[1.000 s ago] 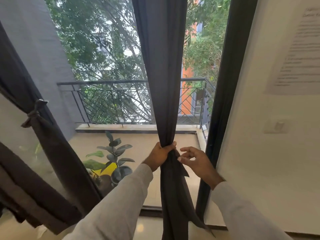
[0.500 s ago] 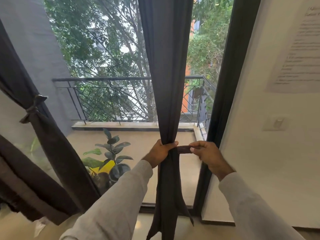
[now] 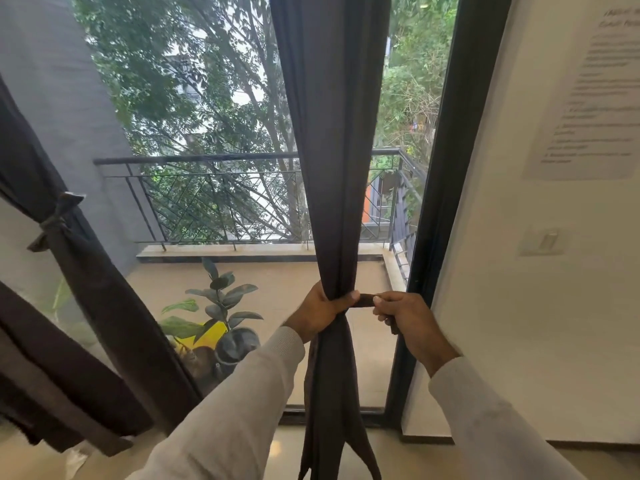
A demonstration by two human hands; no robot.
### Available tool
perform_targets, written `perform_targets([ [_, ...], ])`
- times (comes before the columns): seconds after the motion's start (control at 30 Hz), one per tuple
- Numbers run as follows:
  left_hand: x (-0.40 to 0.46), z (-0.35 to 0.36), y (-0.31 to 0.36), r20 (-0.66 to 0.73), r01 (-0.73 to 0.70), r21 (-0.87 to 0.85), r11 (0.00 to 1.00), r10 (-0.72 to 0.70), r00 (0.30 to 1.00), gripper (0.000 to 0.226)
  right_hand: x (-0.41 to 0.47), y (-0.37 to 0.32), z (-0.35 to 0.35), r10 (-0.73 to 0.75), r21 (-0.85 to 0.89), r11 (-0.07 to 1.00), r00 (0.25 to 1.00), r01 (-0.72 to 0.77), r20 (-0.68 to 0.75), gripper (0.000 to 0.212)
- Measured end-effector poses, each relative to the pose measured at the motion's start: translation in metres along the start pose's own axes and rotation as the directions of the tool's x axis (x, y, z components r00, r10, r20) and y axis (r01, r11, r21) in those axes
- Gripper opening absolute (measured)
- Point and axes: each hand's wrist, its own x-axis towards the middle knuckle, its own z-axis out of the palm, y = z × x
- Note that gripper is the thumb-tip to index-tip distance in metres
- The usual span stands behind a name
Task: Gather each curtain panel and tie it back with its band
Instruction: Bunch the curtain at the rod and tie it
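Observation:
A dark grey curtain panel hangs in the middle of the glass door, bunched into a narrow column. My left hand grips the gathered cloth at waist height. Its band, a strip of the same dark fabric, runs taut from the bunch to the right. My right hand holds the band's end in curled fingers, close to the door frame. At the left, a second curtain panel slants down, tied with a knotted band.
A black door frame stands just right of my hands, with a white wall bearing a printed sheet and a switch. Beyond the glass are a potted plant and a balcony railing.
My right hand took hold of the band's end and pulled it out to the right until it ran taut. My left hand kept its grip on the gathered curtain.

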Motion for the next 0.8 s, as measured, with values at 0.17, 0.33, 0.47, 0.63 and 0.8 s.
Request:
perform_targets([
  [0.17,-0.006,-0.008,-0.01,0.031,0.048,0.076,0.996,-0.05,0.998,0.041,0.006,-0.002,-0.016,0.025,0.156,0.988,1.0,-0.024,-0.004,0.016],
  [0.33,-0.012,-0.014,-0.027,-0.023,0.081,-0.062,0.995,-0.082,0.996,0.037,-0.005,-0.002,-0.029,-0.016,0.127,0.992,0.993,0.0,0.118,0.015],
  [0.47,-0.011,-0.001,-0.034,-0.091,0.084,-0.084,0.993,-0.092,0.992,0.036,-0.013,-0.009,-0.025,-0.061,0.088,0.995,0.977,0.043,0.205,0.019],
  [0.63,-0.018,0.02,-0.039,-0.057,0.002,0.054,0.999,0.001,0.998,0.056,-0.009,-0.021,-0.024,-0.033,0.103,0.995,0.975,0.01,0.221,0.009],
  [0.8,-0.014,0.022,-0.05,-0.084,-0.002,0.122,0.993,0.013,0.996,0.018,-0.017,-0.012,-0.024,0.036,0.005,0.999,0.959,-0.039,0.281,0.022],
])
